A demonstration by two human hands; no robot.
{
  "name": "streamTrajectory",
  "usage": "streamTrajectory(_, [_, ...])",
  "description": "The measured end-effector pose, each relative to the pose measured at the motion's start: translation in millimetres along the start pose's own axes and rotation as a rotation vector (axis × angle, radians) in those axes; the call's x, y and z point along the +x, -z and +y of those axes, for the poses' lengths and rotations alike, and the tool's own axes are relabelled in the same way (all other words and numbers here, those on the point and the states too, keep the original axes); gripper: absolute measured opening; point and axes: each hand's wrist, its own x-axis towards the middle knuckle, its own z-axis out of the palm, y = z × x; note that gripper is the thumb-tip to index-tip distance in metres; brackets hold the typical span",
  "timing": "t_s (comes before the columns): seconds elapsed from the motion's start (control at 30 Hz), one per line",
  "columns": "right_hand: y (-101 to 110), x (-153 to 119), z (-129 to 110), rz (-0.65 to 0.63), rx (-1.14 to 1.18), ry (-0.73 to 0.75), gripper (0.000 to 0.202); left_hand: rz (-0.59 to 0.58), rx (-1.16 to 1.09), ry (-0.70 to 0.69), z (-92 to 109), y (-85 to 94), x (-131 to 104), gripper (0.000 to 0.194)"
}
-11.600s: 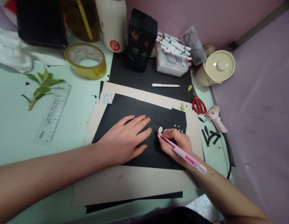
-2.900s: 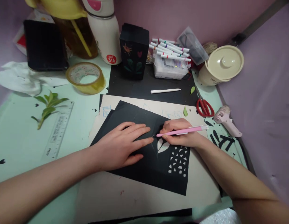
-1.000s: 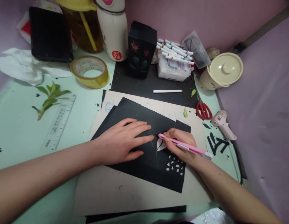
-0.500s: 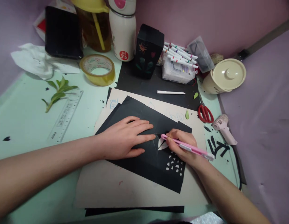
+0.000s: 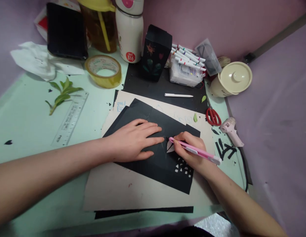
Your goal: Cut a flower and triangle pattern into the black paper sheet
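A sheet of black paper (image 5: 153, 171) with cut-out holes lies on a pale board (image 5: 113, 191). My left hand (image 5: 138, 140) rests flat on the sheet, fingers spread. My right hand (image 5: 191, 148) grips a pink utility knife (image 5: 197, 149), its front end against the paper beside a leaf-shaped opening (image 5: 170, 146). The blade itself is too small to make out. Several small cut-out shapes (image 5: 182, 167) sit below the right hand. Faint pencil lines run between the two hands.
Red-handled scissors (image 5: 213, 117), a glue gun (image 5: 232, 131) and black paper strips (image 5: 224, 149) lie at the right. A ruler (image 5: 71, 118), leafy sprig (image 5: 62, 95) and tape roll (image 5: 103, 71) are at the left. A bottle (image 5: 129, 36), black box (image 5: 156, 52) and markers (image 5: 188, 57) stand behind.
The view has shifted slightly, so the sheet and the things at the right appear a little higher and farther left. Both hands keep nearly the same places on the paper.
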Motion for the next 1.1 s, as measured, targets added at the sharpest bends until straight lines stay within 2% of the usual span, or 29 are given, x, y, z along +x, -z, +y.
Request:
streamTrajectory(0.07, [-3,-3,-6,0.029,-0.037,-0.012,0.007,0.006,0.017,-0.008,0,-1.2,0,0.044])
streamTrajectory(0.13, [-8,-8,-8,0.069,-0.058,0.003,0.01,0.008,0.032,-0.012,0,-2.4,0,0.045])
streamTrajectory(0.37, [-25,-21,-4,0.213,-0.108,0.065,0.01,0.012,0.046,-0.005,0,-4.3,0,0.049])
streamTrajectory(0.73, [-23,-21,-3,0.229,-0.175,0.12,0.01,-0.007,0.048,0.007,0,-3.1,1,0.048])
streamTrajectory(1.1, [-24,-25,-11,0.232,-0.202,0.037,0.007,0.007,0.049,0.01,0,-3.0,2,0.047])
